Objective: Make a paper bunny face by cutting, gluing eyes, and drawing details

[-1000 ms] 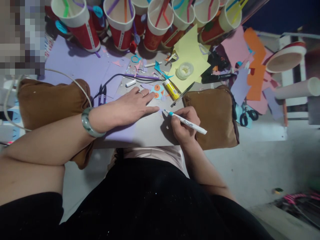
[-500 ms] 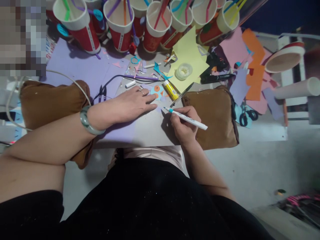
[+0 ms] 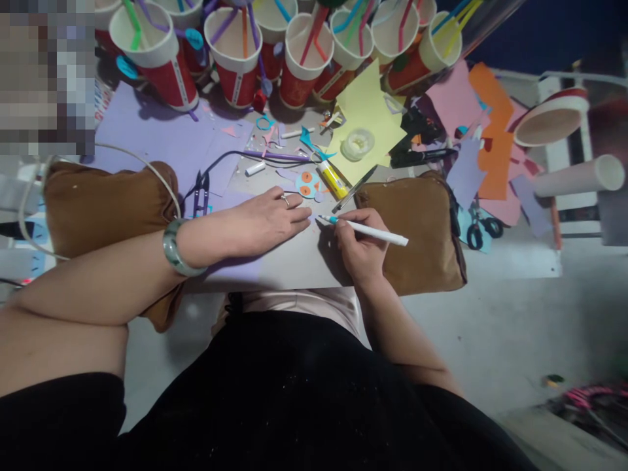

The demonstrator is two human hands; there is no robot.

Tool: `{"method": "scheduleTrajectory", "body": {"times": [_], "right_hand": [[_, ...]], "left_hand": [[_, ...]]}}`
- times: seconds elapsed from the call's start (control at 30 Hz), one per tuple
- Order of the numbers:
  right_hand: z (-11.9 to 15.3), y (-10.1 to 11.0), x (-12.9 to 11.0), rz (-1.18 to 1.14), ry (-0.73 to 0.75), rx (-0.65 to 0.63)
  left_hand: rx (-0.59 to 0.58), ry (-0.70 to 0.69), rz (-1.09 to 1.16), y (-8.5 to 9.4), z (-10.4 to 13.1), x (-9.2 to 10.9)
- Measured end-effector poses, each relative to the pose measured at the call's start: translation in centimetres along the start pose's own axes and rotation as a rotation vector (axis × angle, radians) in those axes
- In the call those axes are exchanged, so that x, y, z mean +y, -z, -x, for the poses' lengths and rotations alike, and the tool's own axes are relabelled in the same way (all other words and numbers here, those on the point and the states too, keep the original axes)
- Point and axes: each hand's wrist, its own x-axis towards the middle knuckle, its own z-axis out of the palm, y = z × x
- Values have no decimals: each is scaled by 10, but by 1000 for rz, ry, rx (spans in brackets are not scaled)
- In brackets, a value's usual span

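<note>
My right hand [image 3: 364,252] is closed around a white marker [image 3: 377,233] with a blue-green collar, its tip pointing left, close to the fingertips of my left hand. My left hand [image 3: 265,222] lies flat on the table, fingers stretched out. A small purple paper scrap [image 3: 314,216] shows by those fingertips; whether they press on it I cannot tell. Just beyond them rests a light-blue paper face [image 3: 305,186] with orange round eyes. A yellow glue tube [image 3: 333,180] lies to its right, and a white marker cap [image 3: 255,169] to its left.
Several red-and-white paper cups [image 3: 307,62] with coloured straws line the back. Brown cushions [image 3: 412,232] flank the work spot. Black-handled scissors [image 3: 483,230] and coloured paper [image 3: 498,160] lie at right; thread snips [image 3: 201,193] sit beyond my left wrist.
My left hand has drawn back slightly towards me, uncovering more of the blue paper face. The marker stays in my right hand, now held a little flatter.
</note>
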Motion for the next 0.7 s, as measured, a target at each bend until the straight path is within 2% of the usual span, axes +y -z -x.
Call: {"method": "scheduleTrajectory", "body": {"times": [0.33,0.43,0.57,0.7], "right_hand": [[-1,1,-5,72,18,-15],[0,1,-5,78,25,-13],[0,1,-4,60,22,-9],[0,1,-5,79,46,-29]], "left_hand": [[-20,5,97,0,0,-6],[29,-2,132,-1,-2,-11],[136,101,98,-2,-2,-18],[140,112,119,0,0,-20]]}}
